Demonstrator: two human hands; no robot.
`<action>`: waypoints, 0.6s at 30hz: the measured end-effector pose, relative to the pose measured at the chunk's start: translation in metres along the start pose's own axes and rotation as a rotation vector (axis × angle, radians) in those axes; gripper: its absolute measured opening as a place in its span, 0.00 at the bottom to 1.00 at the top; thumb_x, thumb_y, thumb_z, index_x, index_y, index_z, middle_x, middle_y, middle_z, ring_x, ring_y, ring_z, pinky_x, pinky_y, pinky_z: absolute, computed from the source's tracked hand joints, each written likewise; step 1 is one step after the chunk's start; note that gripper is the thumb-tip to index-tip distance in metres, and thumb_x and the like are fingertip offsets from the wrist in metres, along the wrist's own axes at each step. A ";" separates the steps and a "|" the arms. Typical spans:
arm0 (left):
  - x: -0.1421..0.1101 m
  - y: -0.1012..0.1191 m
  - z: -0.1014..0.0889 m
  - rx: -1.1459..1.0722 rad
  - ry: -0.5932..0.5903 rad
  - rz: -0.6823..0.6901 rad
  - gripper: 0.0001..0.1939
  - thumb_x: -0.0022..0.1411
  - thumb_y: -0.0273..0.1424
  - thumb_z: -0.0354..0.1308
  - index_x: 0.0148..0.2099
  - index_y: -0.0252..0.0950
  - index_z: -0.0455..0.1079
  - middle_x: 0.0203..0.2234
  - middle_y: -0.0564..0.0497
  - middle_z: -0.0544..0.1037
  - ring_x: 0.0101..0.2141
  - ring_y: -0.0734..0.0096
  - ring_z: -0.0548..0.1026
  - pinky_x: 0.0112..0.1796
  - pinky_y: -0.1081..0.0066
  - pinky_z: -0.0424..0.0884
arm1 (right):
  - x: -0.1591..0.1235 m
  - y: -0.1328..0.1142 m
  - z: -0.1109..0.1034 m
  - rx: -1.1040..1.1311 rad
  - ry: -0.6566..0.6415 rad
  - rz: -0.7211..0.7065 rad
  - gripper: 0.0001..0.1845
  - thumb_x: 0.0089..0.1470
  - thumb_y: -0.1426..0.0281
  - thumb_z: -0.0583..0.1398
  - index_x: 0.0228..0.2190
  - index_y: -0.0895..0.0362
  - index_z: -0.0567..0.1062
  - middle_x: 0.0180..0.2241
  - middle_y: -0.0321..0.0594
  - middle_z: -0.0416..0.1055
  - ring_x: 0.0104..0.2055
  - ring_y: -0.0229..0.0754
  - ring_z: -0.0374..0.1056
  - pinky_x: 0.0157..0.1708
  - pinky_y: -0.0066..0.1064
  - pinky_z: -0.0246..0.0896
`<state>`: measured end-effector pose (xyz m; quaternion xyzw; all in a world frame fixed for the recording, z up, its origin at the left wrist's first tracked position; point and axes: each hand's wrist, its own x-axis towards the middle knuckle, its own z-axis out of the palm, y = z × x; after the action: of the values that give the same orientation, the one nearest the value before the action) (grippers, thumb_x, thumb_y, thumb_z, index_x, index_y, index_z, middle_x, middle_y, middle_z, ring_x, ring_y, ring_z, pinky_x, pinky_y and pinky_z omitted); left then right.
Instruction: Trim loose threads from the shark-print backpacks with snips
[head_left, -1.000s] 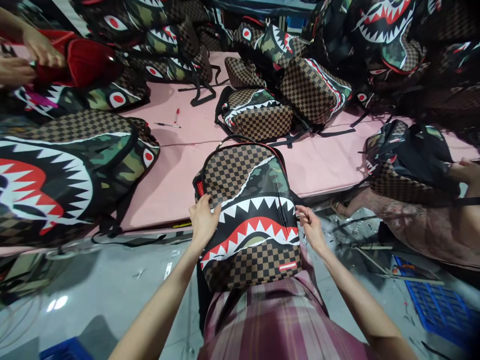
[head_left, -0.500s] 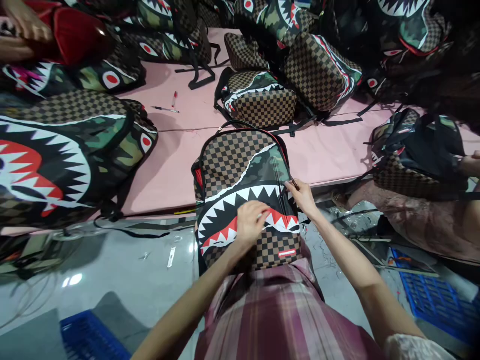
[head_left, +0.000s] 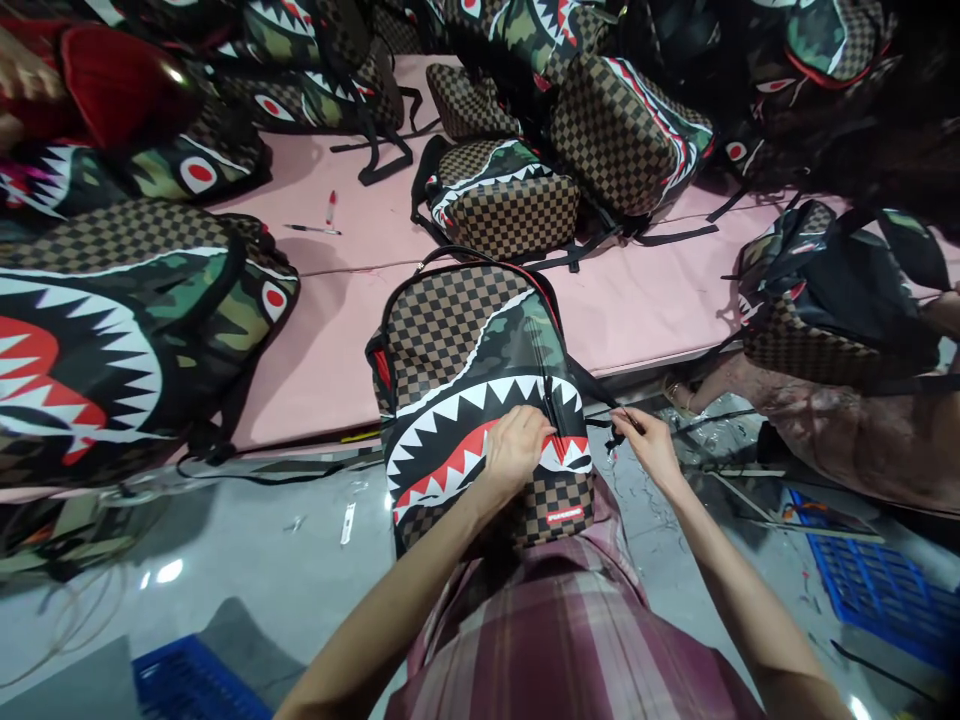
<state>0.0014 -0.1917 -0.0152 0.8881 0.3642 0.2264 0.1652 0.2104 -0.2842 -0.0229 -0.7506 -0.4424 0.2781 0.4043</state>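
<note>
The left hand's fingers curl against the front of the backpack, over its red-toothed print; whether they pinch anything I cannot tell. The right hand's fingers are closed on a slim dark thing, just beyond the bag's right edge, where a black strap runs toward them. The backpack lies under and ahead of the left fingers, its lower edge over the plaid cloth on the person's lap, its top reaching past the surface's near edge. Open floor shows below and to either side of both hands. Ahead of the fingers spreads the pink surface, with bare room left of the bag's top and two pens farther off. A bigger bag crowds the far left, a checked bag sits straight ahead, and blue crates stand low on both sides.
</note>
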 end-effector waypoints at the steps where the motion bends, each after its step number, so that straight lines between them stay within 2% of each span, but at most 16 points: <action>1: -0.001 -0.003 -0.002 -0.029 -0.031 -0.071 0.13 0.63 0.32 0.48 0.29 0.35 0.68 0.27 0.50 0.72 0.31 0.69 0.68 0.32 0.70 0.61 | -0.005 0.001 0.000 -0.045 0.000 -0.013 0.17 0.51 0.58 0.56 0.36 0.56 0.76 0.34 0.41 0.76 0.35 0.46 0.71 0.35 0.34 0.62; 4: 0.000 -0.007 -0.007 -0.194 -0.082 -0.310 0.13 0.63 0.33 0.48 0.29 0.36 0.69 0.29 0.51 0.73 0.30 0.71 0.70 0.31 0.73 0.63 | -0.014 -0.003 0.000 -0.257 0.006 -0.085 0.20 0.50 0.58 0.58 0.43 0.53 0.73 0.35 0.41 0.76 0.37 0.48 0.71 0.36 0.36 0.62; 6: 0.001 -0.004 -0.008 -0.258 -0.062 -0.400 0.13 0.64 0.34 0.47 0.32 0.37 0.70 0.31 0.52 0.74 0.31 0.72 0.71 0.33 0.73 0.64 | -0.016 -0.010 0.000 -0.370 0.011 -0.132 0.23 0.51 0.59 0.57 0.48 0.53 0.68 0.35 0.41 0.75 0.36 0.48 0.71 0.34 0.35 0.62; 8: 0.001 0.004 -0.008 -0.217 -0.061 -0.353 0.12 0.63 0.36 0.48 0.39 0.39 0.71 0.34 0.52 0.74 0.33 0.71 0.71 0.33 0.73 0.63 | -0.016 -0.018 0.002 -0.424 0.028 -0.159 0.20 0.55 0.61 0.54 0.48 0.54 0.67 0.35 0.41 0.75 0.35 0.46 0.71 0.32 0.33 0.60; 10: 0.001 0.012 -0.006 -0.121 -0.091 -0.223 0.12 0.61 0.38 0.52 0.44 0.40 0.70 0.35 0.50 0.74 0.35 0.69 0.71 0.31 0.72 0.62 | -0.016 -0.022 0.003 -0.440 0.035 -0.188 0.16 0.56 0.63 0.52 0.44 0.54 0.69 0.35 0.40 0.74 0.34 0.44 0.70 0.32 0.32 0.59; 14: -0.001 0.020 0.000 0.030 -0.127 -0.006 0.12 0.64 0.34 0.47 0.39 0.38 0.71 0.34 0.48 0.74 0.34 0.68 0.68 0.29 0.71 0.60 | -0.015 -0.023 0.004 -0.454 0.026 -0.317 0.12 0.55 0.62 0.55 0.38 0.54 0.72 0.33 0.39 0.73 0.36 0.43 0.68 0.35 0.32 0.56; 16: 0.000 0.020 0.001 0.060 -0.151 -0.003 0.14 0.66 0.32 0.43 0.37 0.37 0.70 0.32 0.47 0.73 0.33 0.67 0.68 0.28 0.71 0.58 | -0.016 -0.023 0.005 -0.488 0.028 -0.393 0.11 0.55 0.62 0.55 0.38 0.54 0.73 0.33 0.38 0.73 0.37 0.43 0.66 0.36 0.33 0.54; 18: 0.001 0.019 0.001 0.032 -0.170 -0.106 0.14 0.65 0.32 0.43 0.34 0.35 0.69 0.30 0.46 0.72 0.32 0.66 0.68 0.26 0.71 0.56 | -0.018 -0.025 0.005 -0.526 0.023 -0.465 0.11 0.56 0.63 0.55 0.37 0.54 0.73 0.33 0.39 0.74 0.36 0.43 0.65 0.37 0.34 0.52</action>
<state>0.0135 -0.2036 -0.0067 0.8863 0.3987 0.1351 0.1930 0.1873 -0.2908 -0.0033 -0.7113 -0.6534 0.0466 0.2548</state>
